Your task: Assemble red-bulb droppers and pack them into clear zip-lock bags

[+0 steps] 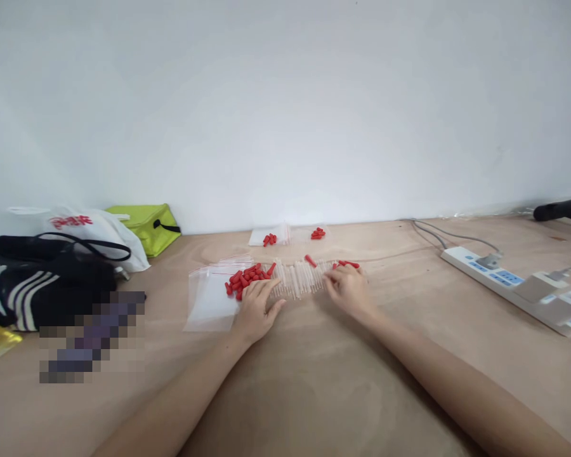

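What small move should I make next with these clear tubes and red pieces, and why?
I'd probably move the right hand to the lone red piece and lift it away. It lies at the far side of the clear tubes, apart from the red pile, and that hand is close by, at the row's right end.

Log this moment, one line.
left hand: at left end of tubes, by red pieces | right hand: at right end | clear bag: left of tubes
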`<move>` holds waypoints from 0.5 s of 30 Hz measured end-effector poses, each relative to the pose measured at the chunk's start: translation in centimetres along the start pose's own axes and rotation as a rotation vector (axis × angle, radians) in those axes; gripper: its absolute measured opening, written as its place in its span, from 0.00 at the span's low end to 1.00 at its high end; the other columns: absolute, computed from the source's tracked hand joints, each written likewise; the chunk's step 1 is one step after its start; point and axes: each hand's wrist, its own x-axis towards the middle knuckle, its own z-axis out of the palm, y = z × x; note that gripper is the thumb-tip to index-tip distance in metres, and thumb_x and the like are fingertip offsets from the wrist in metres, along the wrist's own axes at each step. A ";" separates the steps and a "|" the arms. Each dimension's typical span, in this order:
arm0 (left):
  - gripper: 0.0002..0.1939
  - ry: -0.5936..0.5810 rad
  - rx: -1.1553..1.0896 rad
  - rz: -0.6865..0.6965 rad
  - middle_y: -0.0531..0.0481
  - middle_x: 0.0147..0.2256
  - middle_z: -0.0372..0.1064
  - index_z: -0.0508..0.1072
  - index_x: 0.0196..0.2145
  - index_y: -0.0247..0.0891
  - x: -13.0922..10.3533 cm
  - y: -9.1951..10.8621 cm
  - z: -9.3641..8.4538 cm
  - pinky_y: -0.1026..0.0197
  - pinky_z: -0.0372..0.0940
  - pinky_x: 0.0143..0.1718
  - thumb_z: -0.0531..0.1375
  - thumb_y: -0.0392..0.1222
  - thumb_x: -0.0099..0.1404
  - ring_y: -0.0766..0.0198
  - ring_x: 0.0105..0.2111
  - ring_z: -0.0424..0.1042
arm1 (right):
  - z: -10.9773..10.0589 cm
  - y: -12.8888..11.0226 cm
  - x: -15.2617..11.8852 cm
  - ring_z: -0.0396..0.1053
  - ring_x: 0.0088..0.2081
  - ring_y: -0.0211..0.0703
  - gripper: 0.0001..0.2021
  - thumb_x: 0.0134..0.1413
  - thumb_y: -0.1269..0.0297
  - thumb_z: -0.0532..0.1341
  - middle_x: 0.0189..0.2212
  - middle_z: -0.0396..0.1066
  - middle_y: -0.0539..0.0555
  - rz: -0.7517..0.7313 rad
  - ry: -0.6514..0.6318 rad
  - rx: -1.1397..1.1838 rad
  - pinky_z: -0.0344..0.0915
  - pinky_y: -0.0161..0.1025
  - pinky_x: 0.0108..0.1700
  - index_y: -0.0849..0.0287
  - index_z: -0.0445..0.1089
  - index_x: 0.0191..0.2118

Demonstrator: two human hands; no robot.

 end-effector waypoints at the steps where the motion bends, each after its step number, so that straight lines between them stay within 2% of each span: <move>1: 0.15 -0.023 0.009 -0.007 0.46 0.41 0.66 0.65 0.45 0.39 0.0 0.0 0.0 0.53 0.55 0.43 0.55 0.40 0.59 0.56 0.43 0.61 | 0.1 0.5 0.5 0.63 0.35 0.44 0.11 0.52 0.65 0.51 0.28 0.71 0.53 0.120 0.020 0.003 0.46 0.40 0.37 0.57 0.70 0.35; 3: 0.11 -0.065 0.024 -0.006 0.47 0.40 0.66 0.68 0.41 0.40 0.1 0.1 0.0 0.53 0.55 0.43 0.55 0.39 0.58 0.55 0.43 0.61 | 0.4 1.2 1.5 0.65 0.36 0.45 0.13 0.51 0.64 0.51 0.29 0.72 0.54 0.287 0.016 -0.003 0.46 0.40 0.38 0.58 0.68 0.40; 5: 0.09 -0.086 0.032 0.004 0.46 0.40 0.65 0.69 0.38 0.39 0.1 0.3 -0.1 0.52 0.55 0.43 0.56 0.39 0.58 0.55 0.43 0.62 | 0.8 1.4 2.3 0.66 0.35 0.46 0.14 0.50 0.64 0.51 0.29 0.72 0.54 0.367 -0.031 -0.027 0.47 0.41 0.38 0.57 0.67 0.42; 10: 0.06 -0.087 0.037 0.001 0.46 0.40 0.65 0.71 0.34 0.40 0.1 0.5 -0.2 0.52 0.55 0.42 0.57 0.37 0.57 0.55 0.43 0.61 | 1.7 0.7 2.7 0.67 0.37 0.49 0.13 0.48 0.66 0.51 0.30 0.72 0.56 0.391 -0.132 -0.105 0.47 0.44 0.39 0.59 0.65 0.41; 15: 0.06 -0.106 0.028 0.000 0.46 0.40 0.65 0.72 0.33 0.39 0.2 0.6 -0.3 0.51 0.55 0.43 0.57 0.37 0.57 0.54 0.43 0.61 | 1.5 0.8 2.6 0.67 0.37 0.50 0.13 0.47 0.62 0.53 0.31 0.72 0.57 0.384 -0.150 -0.111 0.48 0.45 0.39 0.60 0.65 0.40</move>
